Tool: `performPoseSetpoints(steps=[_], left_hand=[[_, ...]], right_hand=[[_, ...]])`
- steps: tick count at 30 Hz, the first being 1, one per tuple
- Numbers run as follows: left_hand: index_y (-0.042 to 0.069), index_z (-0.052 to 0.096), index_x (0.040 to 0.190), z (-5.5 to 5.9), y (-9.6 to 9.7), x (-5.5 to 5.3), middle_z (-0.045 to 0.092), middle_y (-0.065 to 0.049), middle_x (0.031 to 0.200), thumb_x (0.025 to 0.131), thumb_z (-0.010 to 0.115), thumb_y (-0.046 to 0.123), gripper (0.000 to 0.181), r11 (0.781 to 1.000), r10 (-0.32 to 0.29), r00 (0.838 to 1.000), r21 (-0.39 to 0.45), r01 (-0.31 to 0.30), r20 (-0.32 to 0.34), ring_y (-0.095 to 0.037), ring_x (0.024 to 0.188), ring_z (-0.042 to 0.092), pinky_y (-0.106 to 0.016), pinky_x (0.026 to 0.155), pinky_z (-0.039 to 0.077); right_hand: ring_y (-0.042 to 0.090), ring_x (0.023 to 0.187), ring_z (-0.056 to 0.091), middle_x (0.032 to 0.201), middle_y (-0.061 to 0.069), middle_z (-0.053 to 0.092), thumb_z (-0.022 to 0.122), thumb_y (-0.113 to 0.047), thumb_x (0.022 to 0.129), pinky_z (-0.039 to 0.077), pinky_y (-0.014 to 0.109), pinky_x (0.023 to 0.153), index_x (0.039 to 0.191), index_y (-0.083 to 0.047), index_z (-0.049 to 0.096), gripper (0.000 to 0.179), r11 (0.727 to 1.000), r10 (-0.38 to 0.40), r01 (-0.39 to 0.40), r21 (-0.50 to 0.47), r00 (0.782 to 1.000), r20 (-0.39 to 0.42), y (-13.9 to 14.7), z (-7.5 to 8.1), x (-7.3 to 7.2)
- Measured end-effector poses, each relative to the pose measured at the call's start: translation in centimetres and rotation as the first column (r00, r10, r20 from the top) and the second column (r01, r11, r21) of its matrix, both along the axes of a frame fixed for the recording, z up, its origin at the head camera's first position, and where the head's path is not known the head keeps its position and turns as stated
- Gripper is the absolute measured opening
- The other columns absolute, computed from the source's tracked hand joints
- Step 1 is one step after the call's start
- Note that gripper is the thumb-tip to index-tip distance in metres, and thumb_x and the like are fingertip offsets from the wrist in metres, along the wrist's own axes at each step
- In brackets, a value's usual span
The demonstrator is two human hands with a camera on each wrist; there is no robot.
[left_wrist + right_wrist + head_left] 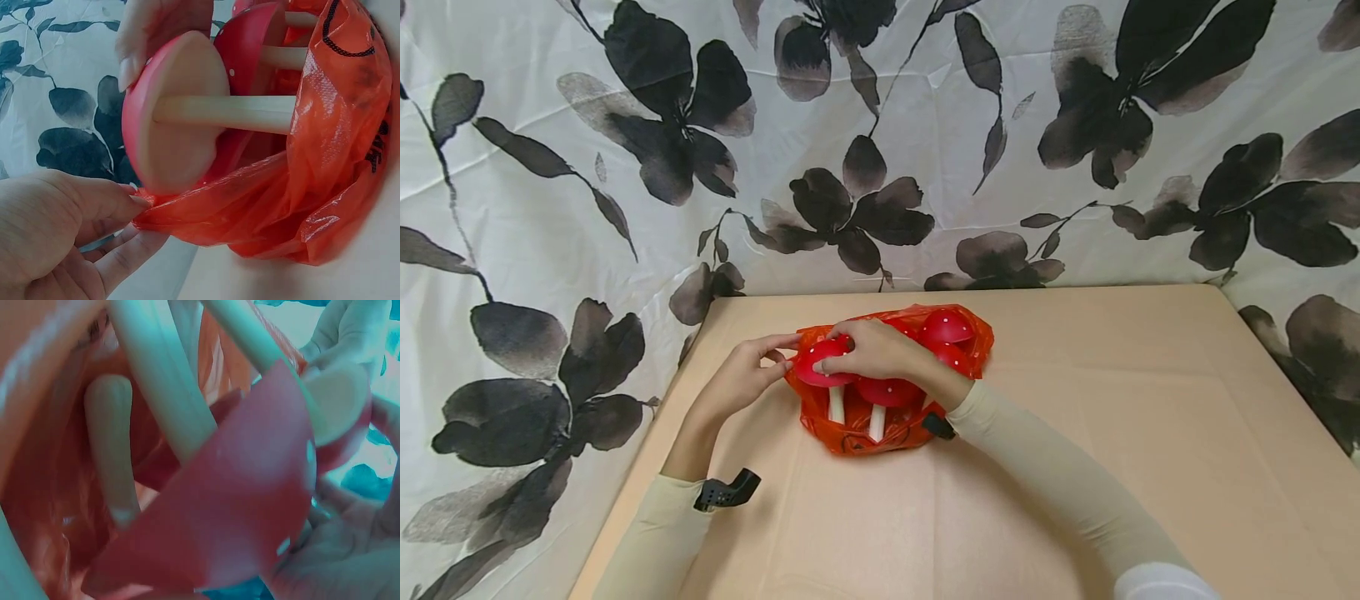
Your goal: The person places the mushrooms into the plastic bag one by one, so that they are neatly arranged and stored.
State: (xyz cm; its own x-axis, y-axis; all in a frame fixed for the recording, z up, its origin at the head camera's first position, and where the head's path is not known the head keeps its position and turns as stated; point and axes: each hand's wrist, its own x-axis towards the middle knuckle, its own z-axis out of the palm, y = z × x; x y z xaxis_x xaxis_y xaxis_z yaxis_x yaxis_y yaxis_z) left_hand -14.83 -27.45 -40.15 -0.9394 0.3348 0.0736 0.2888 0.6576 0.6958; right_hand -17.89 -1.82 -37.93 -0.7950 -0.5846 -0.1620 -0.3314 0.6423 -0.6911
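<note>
A red-orange plastic bag [865,446] lies on the table, its mouth spread around several decorative toadstools with white-dotted red caps and pale stems. At the bag's left edge, my left hand [741,379] pinches the plastic rim between thumb and fingers, as the left wrist view also shows. My right hand [883,350] reaches across the bag and grips the cap of the leftmost toadstool [815,372]. That toadstool's pale stem [231,112] still runs down into the bag. Beside it sits another toadstool [887,393]; more red caps [947,327] lie at the bag's right end.
A light wooden-coloured table [1112,400] extends around the bag. Behind and left of it hangs a white cloth [970,200] printed with dark flowers. Black straps [727,490] sit on both wrists over pale sleeves.
</note>
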Motion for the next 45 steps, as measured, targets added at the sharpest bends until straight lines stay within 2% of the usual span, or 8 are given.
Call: performPoseSetpoints(steps=[5, 8, 17, 21, 24, 31, 39, 45], left_hand=[[0.007, 0.062, 0.138, 0.4, 0.1, 0.2, 0.068, -0.012, 0.128, 0.095, 0.061, 0.001, 0.044, 0.999, 0.036, 0.999, 0.005, -0.036, 0.007, -0.024, 0.093, 0.064, -0.026, 0.072, 0.056], [0.009, 0.063, 0.138, 0.8, 0.3, 0.3, 0.069, -0.011, 0.126, 0.094, 0.060, 0.001, 0.045, 0.998, 0.055, 0.998, 0.013, -0.055, 0.001, -0.024, 0.091, 0.063, -0.028, 0.071, 0.056], [0.008, 0.063, 0.138, 1.0, 0.1, 0.4, 0.069, -0.011, 0.126, 0.095, 0.060, 0.003, 0.043, 0.998, 0.061, 0.998, 0.007, -0.061, -0.005, -0.024, 0.091, 0.064, -0.028, 0.071, 0.055], [0.008, 0.063, 0.138, 1.0, 0.1, 0.4, 0.069, -0.011, 0.126, 0.095, 0.060, 0.003, 0.043, 0.998, 0.056, 0.998, 0.002, -0.056, -0.012, -0.024, 0.091, 0.065, -0.030, 0.072, 0.055], [0.009, 0.063, 0.138, 1.0, 0.0, 0.4, 0.069, -0.011, 0.126, 0.095, 0.059, 0.002, 0.044, 0.999, 0.053, 0.999, 0.002, -0.053, -0.001, -0.023, 0.090, 0.065, -0.031, 0.074, 0.056], [0.009, 0.063, 0.138, 0.9, -0.1, 0.3, 0.069, -0.011, 0.126, 0.095, 0.059, 0.002, 0.044, 0.999, 0.052, 0.999, 0.005, -0.052, 0.004, -0.023, 0.090, 0.065, -0.029, 0.074, 0.055], [0.009, 0.063, 0.138, 0.8, -0.1, 0.4, 0.069, -0.011, 0.126, 0.095, 0.059, 0.002, 0.044, 0.999, 0.048, 0.999, 0.000, -0.048, -0.004, -0.022, 0.089, 0.065, -0.030, 0.075, 0.055], [0.009, 0.063, 0.138, 0.7, -0.2, 0.5, 0.068, -0.012, 0.127, 0.095, 0.059, 0.003, 0.044, 0.999, 0.045, 0.999, 0.004, -0.045, 0.011, -0.023, 0.090, 0.064, -0.031, 0.075, 0.055]], right_hand=[[0.016, 0.112, 0.058, 0.129, -0.003, 0.063, 0.074, -0.053, 0.085, 0.058, 0.031, 0.079, 0.142, -0.026, 0.055, 0.066, 0.985, 0.171, -0.171, 0.030, 0.985, -0.006, 0.4, 0.2, -0.2], [0.015, 0.113, 0.058, 0.130, -0.004, 0.062, 0.072, -0.055, 0.086, 0.058, 0.031, 0.080, 0.144, -0.025, 0.052, 0.069, 0.976, 0.213, -0.212, 0.046, 0.977, -0.008, 0.4, -0.1, -0.3], [0.017, 0.104, 0.061, 0.122, -0.003, 0.063, 0.067, -0.057, 0.089, 0.057, 0.031, 0.079, 0.140, -0.019, 0.049, 0.065, 0.987, 0.159, -0.158, -0.020, 0.987, 0.036, 0.2, -0.8, -0.1], [0.017, 0.096, 0.064, 0.113, -0.004, 0.066, 0.065, -0.059, 0.090, 0.057, 0.029, 0.076, 0.136, -0.020, 0.051, 0.062, 0.989, 0.149, -0.150, 0.011, 0.988, 0.031, 0.0, -1.1, 0.0], [0.014, 0.095, 0.064, 0.112, -0.004, 0.067, 0.069, -0.057, 0.088, 0.057, 0.028, 0.075, 0.135, -0.020, 0.052, 0.062, 0.982, 0.174, -0.174, 0.071, 0.985, -0.006, -0.3, -1.2, 0.1], [0.011, 0.099, 0.056, 0.114, -0.004, 0.059, 0.066, -0.058, 0.089, 0.055, 0.029, 0.076, 0.129, -0.018, 0.063, 0.057, 0.949, 0.227, -0.171, 0.266, 0.953, -0.199, -0.6, -0.4, 0.5], [0.012, 0.081, 0.062, 0.088, -0.010, 0.068, 0.061, -0.055, 0.094, 0.054, 0.025, 0.068, 0.128, -0.015, 0.064, 0.053, 0.939, 0.263, -0.236, 0.250, 0.962, -0.079, -0.2, -0.7, 0.2], [0.012, 0.099, 0.059, 0.111, -0.005, 0.068, 0.065, -0.055, 0.092, 0.056, 0.028, 0.078, 0.130, -0.016, 0.069, 0.054, 0.946, 0.264, -0.211, 0.246, 0.943, -0.205, 0.2, -0.1, -0.4]])
